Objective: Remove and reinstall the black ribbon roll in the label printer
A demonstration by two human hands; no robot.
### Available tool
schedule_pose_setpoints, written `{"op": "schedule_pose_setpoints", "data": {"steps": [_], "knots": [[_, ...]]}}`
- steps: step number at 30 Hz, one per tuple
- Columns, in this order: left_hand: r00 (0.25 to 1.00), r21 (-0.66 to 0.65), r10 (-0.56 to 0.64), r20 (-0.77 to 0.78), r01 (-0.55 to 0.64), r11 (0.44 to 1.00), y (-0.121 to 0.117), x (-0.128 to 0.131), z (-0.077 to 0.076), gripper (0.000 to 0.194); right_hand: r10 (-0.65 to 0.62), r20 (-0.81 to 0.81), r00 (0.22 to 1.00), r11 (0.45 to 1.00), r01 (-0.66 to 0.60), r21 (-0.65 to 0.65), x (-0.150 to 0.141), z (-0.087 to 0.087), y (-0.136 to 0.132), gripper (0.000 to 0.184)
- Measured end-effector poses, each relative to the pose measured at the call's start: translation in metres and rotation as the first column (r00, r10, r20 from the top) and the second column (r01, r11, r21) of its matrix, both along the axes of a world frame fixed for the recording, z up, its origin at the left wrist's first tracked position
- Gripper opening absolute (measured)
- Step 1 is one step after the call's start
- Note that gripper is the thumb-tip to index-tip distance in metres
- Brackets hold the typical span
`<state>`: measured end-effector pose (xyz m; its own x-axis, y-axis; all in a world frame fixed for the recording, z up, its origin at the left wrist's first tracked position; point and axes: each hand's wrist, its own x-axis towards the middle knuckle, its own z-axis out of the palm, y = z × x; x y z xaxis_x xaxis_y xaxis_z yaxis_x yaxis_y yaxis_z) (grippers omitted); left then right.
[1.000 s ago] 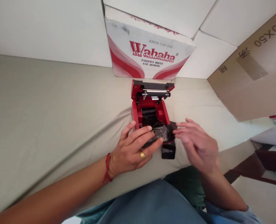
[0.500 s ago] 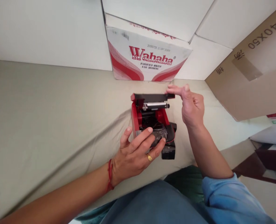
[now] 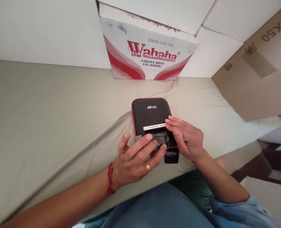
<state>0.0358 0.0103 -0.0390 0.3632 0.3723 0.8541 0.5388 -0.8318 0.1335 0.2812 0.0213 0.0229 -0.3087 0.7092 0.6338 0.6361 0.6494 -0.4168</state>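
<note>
head view: device (image 3: 148, 115) lies under left grip (image 3: 133, 161) and right grip (image 3: 189, 139).

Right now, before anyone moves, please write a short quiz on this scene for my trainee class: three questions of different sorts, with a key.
1. Fill in the blank: The carton behind the black-and-red printer carries the brand name ____ in large red letters.

2. Multiple choice: What is worn at the wrist of the left hand?
a) a wristwatch
b) a red string bracelet
c) a rubber glove cuff

3. True or false: The printer's black lid is down.

Key:
1. Wahaha
2. b
3. True
</note>
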Motion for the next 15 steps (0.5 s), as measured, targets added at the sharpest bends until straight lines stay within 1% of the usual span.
{"op": "schedule_pose_setpoints", "data": {"steps": [3,6,8,9,11,12,13,15], "knots": [[0.996,-0.056,-0.078,0.044,0.080,0.995,0.004,-0.004,0.000,0.038,-0.002,-0.024,1.000,1.000,0.002,-0.014,-0.002,-0.002,-0.001,0.035],[0.979,-0.127,-0.150,0.138,0.167,0.978,0.013,-0.012,0.001,0.053,-0.043,-0.046,0.998,0.999,0.042,-0.030,-0.007,0.000,0.000,0.034],[0.967,-0.221,-0.139,0.213,0.187,0.957,0.021,-0.018,0.001,0.064,-0.086,-0.080,0.993,0.996,0.084,-0.031,-0.011,0.001,-0.001,0.033],[0.960,-0.291,-0.118,0.255,0.192,0.937,0.026,-0.021,0.001,0.064,-0.109,-0.100,0.989,0.994,0.106,-0.034,-0.013,0.000,-0.001,0.033],[0.943,-0.456,-0.038,0.331,0.195,0.868,0.038,-0.026,-0.002,0.059,-0.149,-0.135,0.980,0.988,0.144,-0.046,-0.017,-0.001,-0.002,0.035],[0.933,-0.535,-0.007,0.359,0.212,0.818,0.044,-0.029,-0.005,0.058,-0.162,-0.149,0.975,0.986,0.156,-0.053,-0.019,-0.002,-0.003,0.036],[0.922,-0.602,0.014,0.388,0.242,0.761,0.051,-0.030,-0.009,0.060,-0.168,-0.160,0.973,0.985,0.161,-0.059,-0.020,-0.003,-0.003,0.036],[0.892,-0.684,0.025,0.452,0.328,0.652,0.062,-0.031,-0.016,0.074,-0.166,-0.175,0.971,0.985,0.156,-0.067,-0.021,-0.004,-0.004,0.035]]}}
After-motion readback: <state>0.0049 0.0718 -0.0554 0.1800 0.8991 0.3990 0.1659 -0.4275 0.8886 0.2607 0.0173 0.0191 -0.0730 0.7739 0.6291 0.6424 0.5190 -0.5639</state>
